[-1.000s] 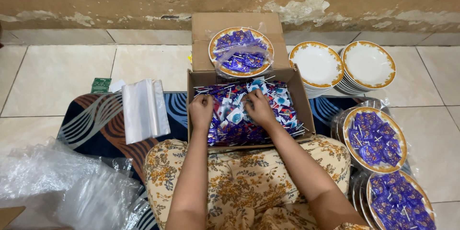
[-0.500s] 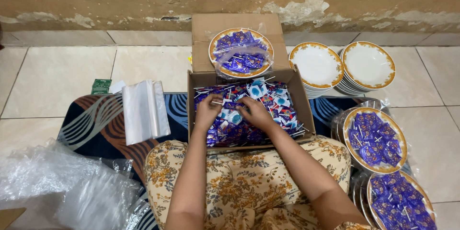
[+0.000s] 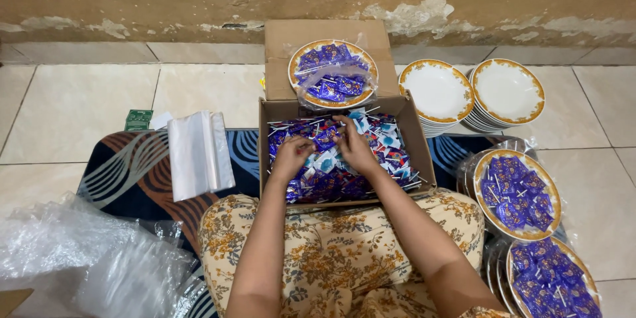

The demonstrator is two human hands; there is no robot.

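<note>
Cardboard box (image 3: 414,136): open, set on the floor against the person's knees, filled with small wrapped lollipops (image 3: 331,179) in blue, purple and white wrappers, thin white sticks showing among them.

Left hand (image 3: 291,157): placed inside the box at its left half, fingers curled down into the sweets; whether any piece is pinched cannot be told.

Right hand (image 3: 356,146): placed at the middle of the box, fingers bent and pressed among the wrappers; its hold likewise cannot be told.

Wrapped plate of sweets (image 3: 332,73): laid on the box's rear flap, covered in clear film.

Empty plates (image 3: 507,93): two stacks, white with gold rims, kept right of the box.

Filled plates (image 3: 518,193): two, film-wrapped, at far right.

Clear bags (image 3: 199,152): a flat stack, left of the box, on a patterned mat (image 3: 132,165).
</note>
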